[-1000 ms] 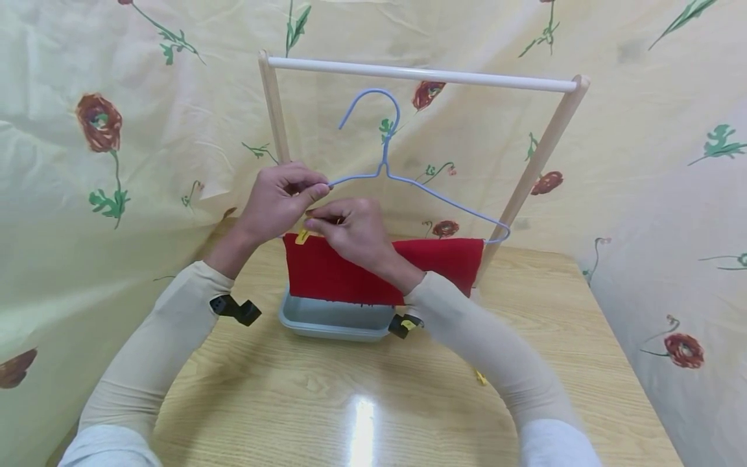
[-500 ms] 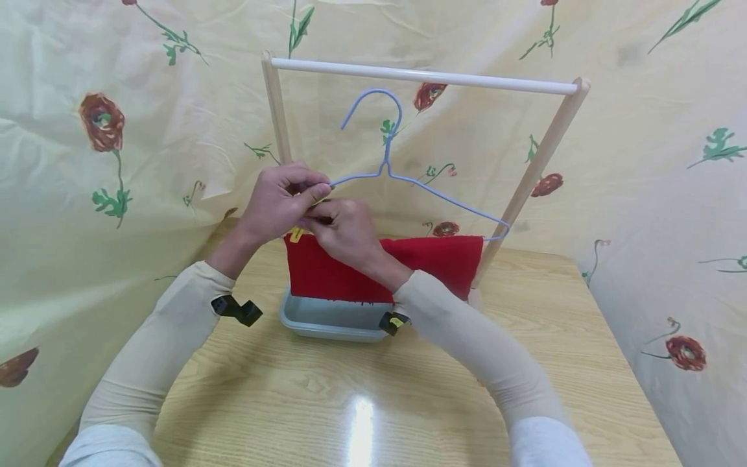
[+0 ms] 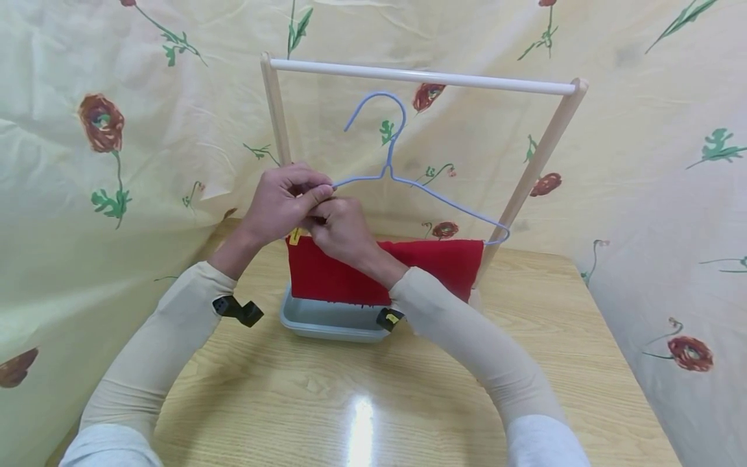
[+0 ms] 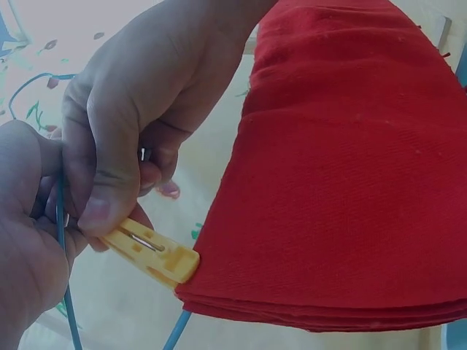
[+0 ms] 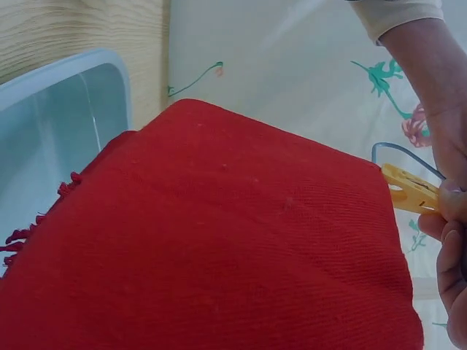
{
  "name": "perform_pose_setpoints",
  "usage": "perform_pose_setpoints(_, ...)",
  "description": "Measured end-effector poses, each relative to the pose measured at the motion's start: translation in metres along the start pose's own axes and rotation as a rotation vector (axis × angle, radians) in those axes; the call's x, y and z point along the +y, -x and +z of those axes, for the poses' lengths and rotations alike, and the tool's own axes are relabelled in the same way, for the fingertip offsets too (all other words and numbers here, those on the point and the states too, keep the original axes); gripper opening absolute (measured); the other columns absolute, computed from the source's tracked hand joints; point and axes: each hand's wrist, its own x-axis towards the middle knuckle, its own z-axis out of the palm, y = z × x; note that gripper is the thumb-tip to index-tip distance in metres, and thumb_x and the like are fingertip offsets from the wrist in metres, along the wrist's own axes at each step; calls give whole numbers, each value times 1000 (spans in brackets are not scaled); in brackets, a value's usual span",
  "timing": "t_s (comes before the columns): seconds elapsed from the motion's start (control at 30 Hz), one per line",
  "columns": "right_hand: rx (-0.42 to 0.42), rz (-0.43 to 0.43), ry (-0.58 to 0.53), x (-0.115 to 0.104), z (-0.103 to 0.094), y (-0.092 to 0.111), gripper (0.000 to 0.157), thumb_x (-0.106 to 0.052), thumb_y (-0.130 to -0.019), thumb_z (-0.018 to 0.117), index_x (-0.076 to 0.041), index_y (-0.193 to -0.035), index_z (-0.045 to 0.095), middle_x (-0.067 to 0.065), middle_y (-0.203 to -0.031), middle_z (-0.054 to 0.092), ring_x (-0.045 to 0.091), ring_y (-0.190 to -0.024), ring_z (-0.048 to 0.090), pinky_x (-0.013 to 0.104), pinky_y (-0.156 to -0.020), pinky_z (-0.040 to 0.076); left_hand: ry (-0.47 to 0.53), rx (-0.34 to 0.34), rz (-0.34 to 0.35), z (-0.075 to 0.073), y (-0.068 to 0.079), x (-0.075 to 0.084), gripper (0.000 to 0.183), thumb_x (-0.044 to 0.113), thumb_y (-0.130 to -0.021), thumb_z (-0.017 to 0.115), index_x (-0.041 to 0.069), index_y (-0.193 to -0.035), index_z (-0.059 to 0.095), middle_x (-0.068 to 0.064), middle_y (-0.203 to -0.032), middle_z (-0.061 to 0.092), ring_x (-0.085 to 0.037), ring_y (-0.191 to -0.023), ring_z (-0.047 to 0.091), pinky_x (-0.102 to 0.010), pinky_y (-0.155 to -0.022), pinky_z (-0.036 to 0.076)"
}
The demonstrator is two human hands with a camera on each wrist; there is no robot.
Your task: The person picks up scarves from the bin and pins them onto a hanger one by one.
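Observation:
A blue wire hanger (image 3: 446, 193) is held up by my left hand (image 3: 283, 198), whose fingers and thumb grip its left shoulder. Folded over the hanger's lower bar hangs a red cloth (image 3: 432, 259). My right hand (image 3: 344, 230) pinches a yellow clothespin (image 4: 152, 251) by its handle end, just under the left hand. The clothespin's nose meets the upper left corner of the cloth, as both wrist views show. Whether its tips clamp the cloth or only touch it, I cannot tell. In the head view, the right hand covers part of the cloth's top edge.
Behind the hanger stands a rack with a white rail (image 3: 420, 75) and wooden posts. A pale blue-grey basin (image 3: 332, 331) sits on the wooden table (image 3: 292, 395) beneath the cloth. Flowered fabric (image 3: 192, 117) forms the backdrop.
My right hand has shifted a little left with the clothespin, which now lies nearer the cloth's left corner. The left hand keeps its grip, and the hanger has barely moved.

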Motion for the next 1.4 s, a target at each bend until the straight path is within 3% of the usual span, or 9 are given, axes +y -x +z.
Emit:
perform_pose_setpoints(0.47,-49,15,29,4,8,4,10,-4,-92,73,3,-94,80,11,-77,75,16,-63,65,17,-62,52,26,0,-16,4,4,-3,6,-7,-88,74,-7,-93,78,-18,-84,71,-13,-68,60,-22,-60,50)
perform_pose_setpoints(0.6,-48,9,30,6,10,4,11,-7,-90,75,1,-83,79,8,-71,72,13,-60,65,17,-61,52,24,-13,-5,4,5,-3,7,-7,-88,74,-7,-93,78,-17,-84,72,-13,-67,61,-23,-58,51)
perform_pose_setpoints(0.8,-56,23,20,4,10,5,25,-12,-88,78,-4,-66,70,3,-63,65,10,-58,59,18,-57,50,38,-26,-1,4,6,-2,7,-8,-89,73,-8,-93,78,-15,-81,70,-12,-64,60,-22,-56,49)
perform_pose_setpoints(1.23,-42,36,-2,-1,7,9,20,-18,-85,83,-4,-75,74,3,-68,69,11,-65,63,19,-62,52,61,-77,-37,2,6,3,7,-7,-89,73,-7,-95,77,-15,-84,69,-12,-58,60,-21,-55,50)
perform_pose_setpoints(1.4,-45,55,2,-3,6,10,18,-20,-85,83,-4,-80,76,4,-72,71,17,-69,67,24,-64,55,52,-82,-36,1,7,3,7,-7,-89,74,-7,-95,77,-15,-84,70,-12,-59,60,-21,-56,50)
